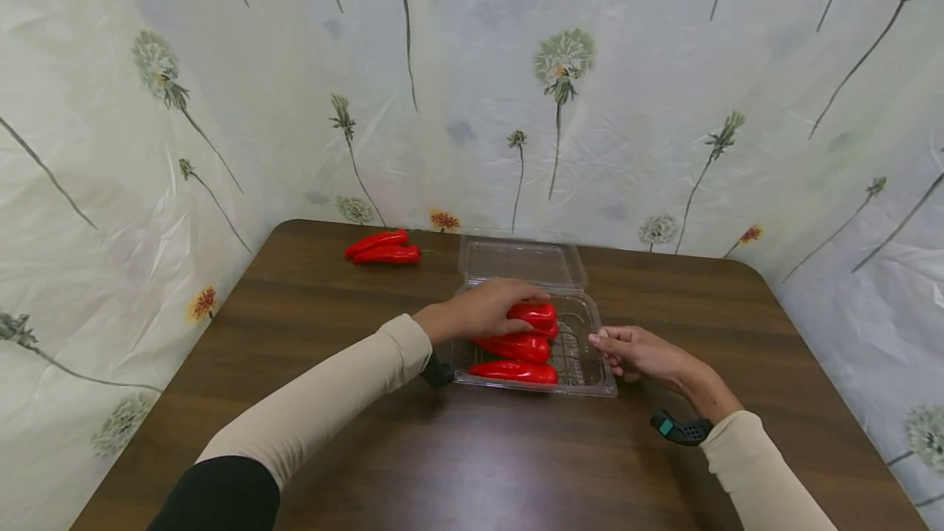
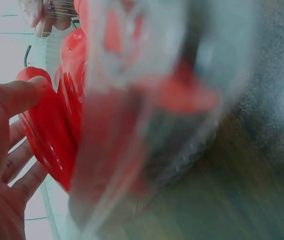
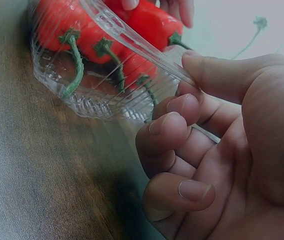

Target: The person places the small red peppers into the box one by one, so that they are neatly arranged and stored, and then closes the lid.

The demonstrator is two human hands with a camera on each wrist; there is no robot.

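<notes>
My left hand grips a red pepper over the clear plastic clamshell container, thumb on the near side and fingers on the far side in the left wrist view. Under it lie more red peppers, among them one in the middle and one along the near wall. Green stems show through the container's wall, pointing right. With thumb and forefinger, my right hand pinches the container's right rim; its other fingers curl loosely below. In the left wrist view, blurred clear plastic hides much of the container.
The hinged lid stands folded back behind the container, near the wall. Two more red peppers lie at the back left of the brown wooden table. A flower-printed sheet hangs close round the table's back and sides.
</notes>
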